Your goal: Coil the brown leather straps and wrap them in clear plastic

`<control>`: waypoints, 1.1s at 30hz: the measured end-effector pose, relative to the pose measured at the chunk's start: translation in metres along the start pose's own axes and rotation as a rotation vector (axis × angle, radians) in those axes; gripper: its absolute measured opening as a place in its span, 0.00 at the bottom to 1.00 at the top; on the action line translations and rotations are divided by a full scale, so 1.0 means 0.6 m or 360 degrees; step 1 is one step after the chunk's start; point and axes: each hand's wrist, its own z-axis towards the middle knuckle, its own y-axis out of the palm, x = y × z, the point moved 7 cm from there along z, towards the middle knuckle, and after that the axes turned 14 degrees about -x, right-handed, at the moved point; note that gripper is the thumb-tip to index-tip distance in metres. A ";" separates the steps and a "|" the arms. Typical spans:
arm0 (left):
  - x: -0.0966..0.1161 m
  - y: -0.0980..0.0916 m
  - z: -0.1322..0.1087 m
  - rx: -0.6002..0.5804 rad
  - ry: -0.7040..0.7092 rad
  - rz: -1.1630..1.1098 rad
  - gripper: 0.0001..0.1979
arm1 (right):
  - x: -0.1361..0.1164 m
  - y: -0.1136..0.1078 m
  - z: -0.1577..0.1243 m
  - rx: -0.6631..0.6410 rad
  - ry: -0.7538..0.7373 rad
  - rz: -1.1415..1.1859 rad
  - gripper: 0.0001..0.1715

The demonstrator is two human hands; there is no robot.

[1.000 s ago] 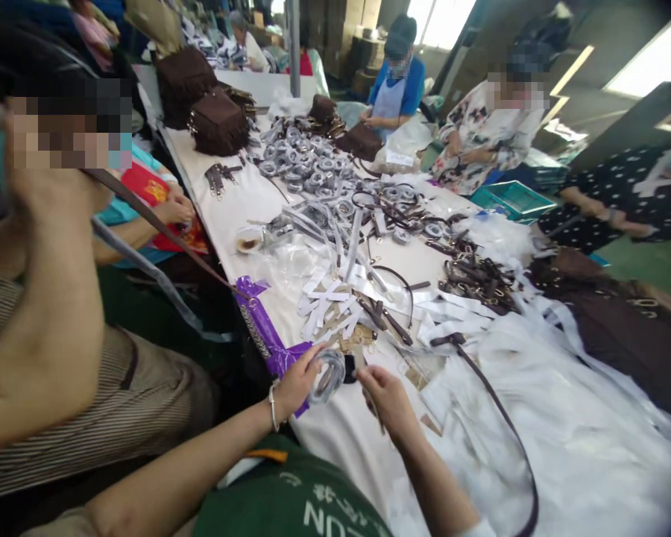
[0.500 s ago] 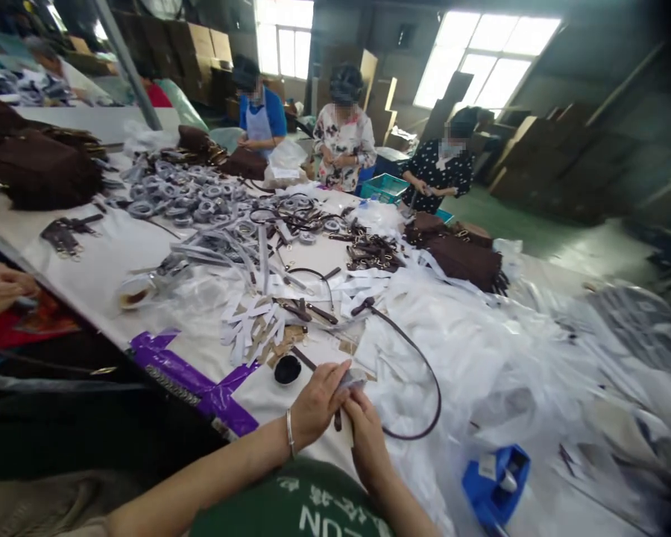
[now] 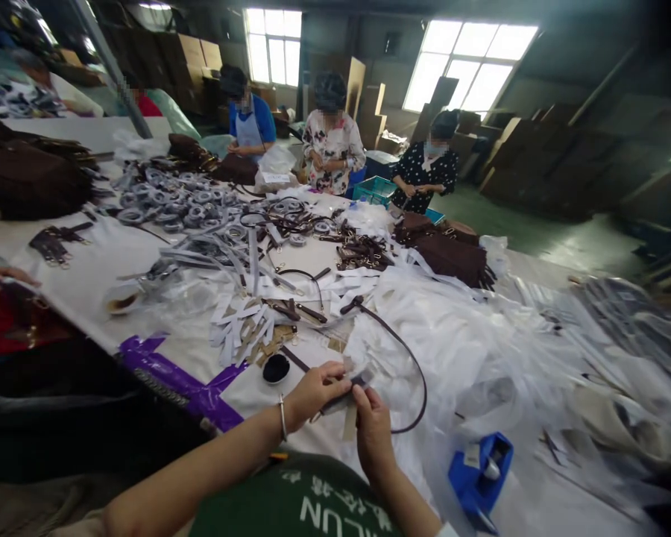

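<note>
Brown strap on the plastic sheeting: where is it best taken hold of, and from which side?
Take the low curve of the brown strap from above, coming from the near side with the right hand: that bend lies loose on the white plastic sheeting, close to that hand.

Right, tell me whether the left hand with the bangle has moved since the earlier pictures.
Yes. The left hand has moved right in view, away from the end of the purple tape on the table edge.
</note>
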 end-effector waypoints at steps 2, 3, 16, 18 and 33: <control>0.004 -0.007 -0.010 0.0052 -0.0008 0.0080 0.17 | 0.001 0.012 0.001 -0.0137 0.0032 0.0015 0.19; 0.003 -0.011 -0.016 0.0113 -0.0027 0.0119 0.16 | 0.000 0.021 0.000 -0.0223 0.0038 0.0025 0.17; -0.045 -0.002 -0.070 0.0182 -0.0162 -0.0364 0.24 | 0.013 0.061 -0.046 -0.0512 0.0261 0.0776 0.15; -0.051 0.007 -0.071 0.0158 -0.0208 -0.0508 0.24 | 0.022 0.062 -0.049 -0.0495 0.0235 0.0764 0.14; 0.001 0.056 -0.067 0.0053 -0.0069 -0.0322 0.15 | 0.052 -0.016 -0.056 0.0154 0.0167 0.0222 0.22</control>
